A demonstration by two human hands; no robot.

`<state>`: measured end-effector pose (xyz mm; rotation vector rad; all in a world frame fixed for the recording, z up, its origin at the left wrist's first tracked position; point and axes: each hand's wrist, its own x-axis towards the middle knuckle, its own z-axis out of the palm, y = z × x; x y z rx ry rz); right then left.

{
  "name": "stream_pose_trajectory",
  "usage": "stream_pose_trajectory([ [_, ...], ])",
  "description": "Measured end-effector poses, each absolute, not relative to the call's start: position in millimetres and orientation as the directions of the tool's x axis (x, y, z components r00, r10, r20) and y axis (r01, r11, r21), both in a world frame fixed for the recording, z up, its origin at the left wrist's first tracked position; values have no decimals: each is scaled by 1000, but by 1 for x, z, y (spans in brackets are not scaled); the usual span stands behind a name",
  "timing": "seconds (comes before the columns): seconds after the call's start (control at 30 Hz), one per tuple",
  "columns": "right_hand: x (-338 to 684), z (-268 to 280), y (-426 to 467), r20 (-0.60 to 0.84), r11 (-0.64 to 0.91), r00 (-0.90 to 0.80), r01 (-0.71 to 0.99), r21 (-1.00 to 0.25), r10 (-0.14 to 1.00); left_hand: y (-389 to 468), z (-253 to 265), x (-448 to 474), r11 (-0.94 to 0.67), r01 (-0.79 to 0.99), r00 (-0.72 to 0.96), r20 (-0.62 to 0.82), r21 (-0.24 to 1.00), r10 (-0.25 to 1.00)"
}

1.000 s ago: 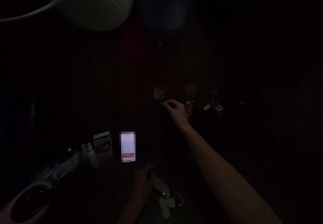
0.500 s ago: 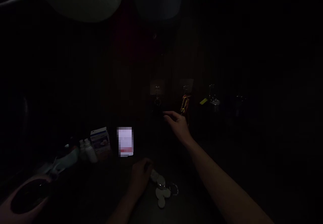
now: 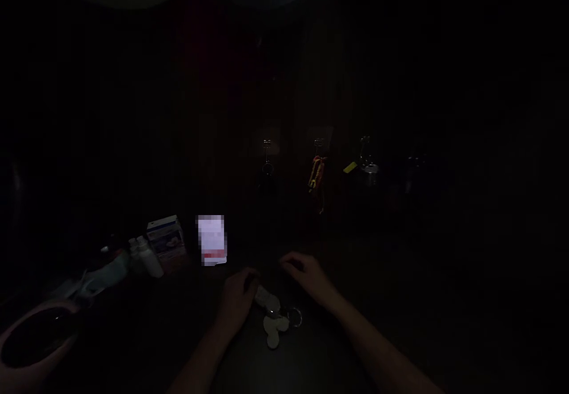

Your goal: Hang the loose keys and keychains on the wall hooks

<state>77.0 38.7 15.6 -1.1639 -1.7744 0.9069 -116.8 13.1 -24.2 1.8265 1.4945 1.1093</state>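
The scene is very dark. My left hand (image 3: 237,294) rests low in the middle with fingers curled in at the end of a pale keychain (image 3: 272,327); its fingertips are partly in shadow. The keychain lies on the dark surface, with a rounded, lobed charm, a strap and a metal ring (image 3: 294,317). To its right, my right hand (image 3: 304,271) hovers or rests, fingers loosely bent, thumb and forefinger close at the tips, with nothing visible between them. Behind the hands, a dark item on a ring (image 3: 267,170) hangs from a wall hook.
A red-and-yellow cord (image 3: 316,175) hangs from another hook, near a yellow tag (image 3: 350,167). At left stand a bright blurred-out panel (image 3: 212,237), a box (image 3: 166,241), white bottles (image 3: 150,258), a pale blue cloth-like item (image 3: 104,276) and a pink-rimmed oval (image 3: 66,306).
My right hand has drawn back and down from beside the hanging ring toward the surface. My left hand stays by the keychain. The whole view has shifted slightly.
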Motion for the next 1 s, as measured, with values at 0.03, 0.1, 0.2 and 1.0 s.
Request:
stream_pose_trajectory([
  [0.03,79,14,36,217,308,-269,367,-878,938,13,-24,-117,-251,529,51,266,810,963],
  [0.1,83,13,31,176,296,-318,384,-875,932,12,-22,-116,-255,524,45,272,813,961],
  [0.2,88,17,27,108,288,-416,401,-870,903,10,-21,-115,-254,512,19,284,821,959],
  [1.0,84,3,28,240,512,-464,653,-557,853,-12,-7,-109,-341,638,203,276,691,940],
])
